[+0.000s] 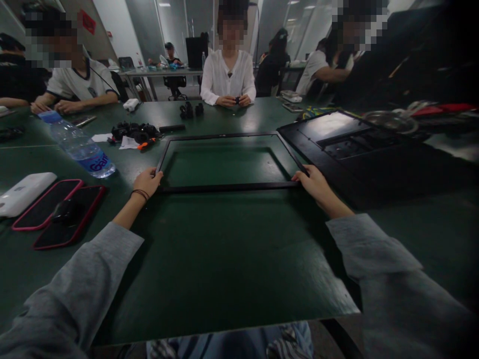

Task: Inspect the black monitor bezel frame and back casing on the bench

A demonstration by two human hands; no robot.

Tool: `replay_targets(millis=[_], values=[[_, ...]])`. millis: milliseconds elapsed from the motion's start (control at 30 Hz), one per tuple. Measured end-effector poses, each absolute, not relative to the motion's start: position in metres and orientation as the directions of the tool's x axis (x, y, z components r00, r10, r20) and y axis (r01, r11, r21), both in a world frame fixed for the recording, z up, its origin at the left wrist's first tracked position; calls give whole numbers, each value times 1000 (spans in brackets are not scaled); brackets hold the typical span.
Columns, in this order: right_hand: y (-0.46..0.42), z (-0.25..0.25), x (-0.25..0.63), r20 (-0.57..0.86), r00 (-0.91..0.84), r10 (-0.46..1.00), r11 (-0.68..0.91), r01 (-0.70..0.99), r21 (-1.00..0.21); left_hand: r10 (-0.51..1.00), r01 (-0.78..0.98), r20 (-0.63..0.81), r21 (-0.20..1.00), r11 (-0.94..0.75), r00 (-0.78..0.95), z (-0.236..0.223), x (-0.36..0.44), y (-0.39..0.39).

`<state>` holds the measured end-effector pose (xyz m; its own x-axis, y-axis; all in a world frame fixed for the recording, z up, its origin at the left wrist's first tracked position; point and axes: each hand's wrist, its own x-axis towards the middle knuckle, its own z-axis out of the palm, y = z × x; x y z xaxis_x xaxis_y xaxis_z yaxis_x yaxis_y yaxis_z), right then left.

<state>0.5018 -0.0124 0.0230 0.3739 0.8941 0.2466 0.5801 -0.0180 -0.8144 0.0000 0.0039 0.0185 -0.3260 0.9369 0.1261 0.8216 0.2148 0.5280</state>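
Note:
A thin black rectangular frame, like a monitor bezel, is held just above the green table, which shows through its open middle. My left hand grips its left side near the close corner, fingers closed round the edge. On the opposite side my right hand pinches it by the close right corner. The frame casts a shadow on the tabletop beneath it. A large black panel with a recessed back, like a monitor or its rear cover, lies to the right, past my right hand.
On the left are a water bottle, two red-edged phones and a white device. Black small parts lie beyond. A person in a white shirt sits opposite; others sit around. The table's near edge is by my lap.

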Motion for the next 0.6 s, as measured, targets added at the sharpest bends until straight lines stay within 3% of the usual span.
replay_targets(millis=[400,600], values=[[6,-4,530,228,297,927,-17,641,-768,947,844,115,495,206,-299,19,1,3],[-6,12,516,241,332,912,-15,613,-790,945,844,119,492,211,-306,20,1,3]])
